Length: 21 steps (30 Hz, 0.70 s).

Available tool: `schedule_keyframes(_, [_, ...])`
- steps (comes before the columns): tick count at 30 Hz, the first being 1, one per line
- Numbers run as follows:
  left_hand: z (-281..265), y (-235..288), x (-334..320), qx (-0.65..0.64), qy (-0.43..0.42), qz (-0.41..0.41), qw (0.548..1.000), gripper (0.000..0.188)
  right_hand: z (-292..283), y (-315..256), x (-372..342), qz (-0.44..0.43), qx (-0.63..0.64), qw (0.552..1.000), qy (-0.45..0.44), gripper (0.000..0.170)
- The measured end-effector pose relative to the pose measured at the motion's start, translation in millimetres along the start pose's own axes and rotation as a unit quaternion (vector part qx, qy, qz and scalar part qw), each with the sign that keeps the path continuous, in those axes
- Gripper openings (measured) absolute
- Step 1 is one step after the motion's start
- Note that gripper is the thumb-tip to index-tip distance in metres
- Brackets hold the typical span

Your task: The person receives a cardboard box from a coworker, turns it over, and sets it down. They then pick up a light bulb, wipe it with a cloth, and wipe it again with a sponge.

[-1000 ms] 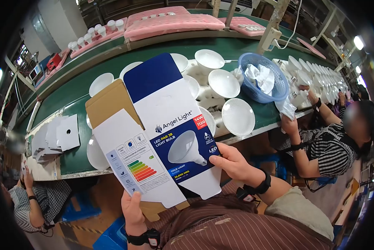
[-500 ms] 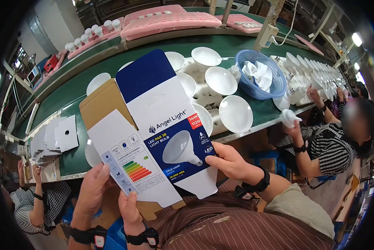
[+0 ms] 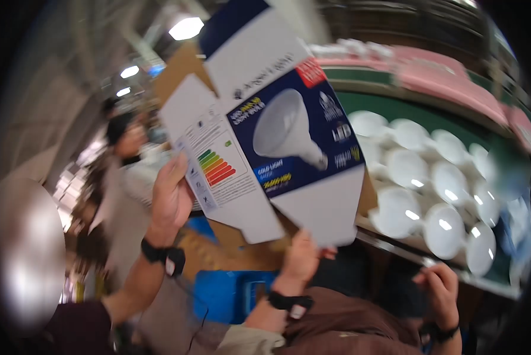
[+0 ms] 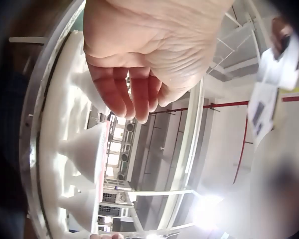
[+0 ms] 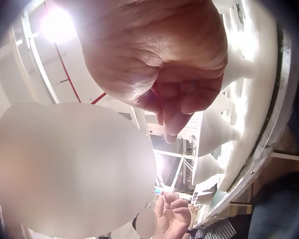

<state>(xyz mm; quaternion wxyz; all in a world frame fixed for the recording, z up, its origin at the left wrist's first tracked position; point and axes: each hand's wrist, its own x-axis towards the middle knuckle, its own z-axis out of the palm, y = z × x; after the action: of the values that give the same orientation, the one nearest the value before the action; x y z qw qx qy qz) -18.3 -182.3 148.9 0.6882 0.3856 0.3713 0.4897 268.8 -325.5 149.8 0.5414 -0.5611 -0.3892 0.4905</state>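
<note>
A flattened Angel Light LED bulb box (image 3: 289, 142), with a large lamp picture and an energy chart, is held up at its left edge by another person's hand (image 3: 174, 192). My left hand (image 3: 301, 260) is just under the box's lower edge and overlaps it in the head view. In the left wrist view its fingers (image 4: 142, 97) hang loosely bent around nothing, and the box (image 4: 261, 107) is off to one side. My right hand (image 3: 440, 290) is near the table edge beside the white lamps (image 3: 407, 168), fingers loosely curled and holding nothing.
Several white reflector lamps cover the near part of the green bench (image 3: 360, 97). Behind them lie pink foam trays (image 3: 434, 77). A blue stool (image 3: 218, 293) stands low between the arms. A seated person (image 3: 126, 139) is further left.
Both my hands held the box; another person's hand came in from the left and now has it. The box has gone up and left of my hands. My view has swung left.
</note>
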Motion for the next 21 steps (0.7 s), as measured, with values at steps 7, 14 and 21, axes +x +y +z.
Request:
schedule_keyframes(7, [0.1,-60.6,-4.1,0.163,-0.148,-0.061,0.973,0.020,-23.9,45.0,1.1,-0.034,0.059,0.998,-0.008,0.009])
schedule_keyframes(14, [-9.8,-127.3,-12.9,0.594,-0.132,0.141,0.781,0.048,-38.7,44.2,-12.8,0.037,-0.052,0.994,-0.085,0.014])
schedule_keyframes(21, [4.8,-141.7,-31.9,0.765,-0.125,0.102,0.623,0.070,-53.8,108.2,-15.6,-0.079,-0.320,0.937,-0.117,0.020])
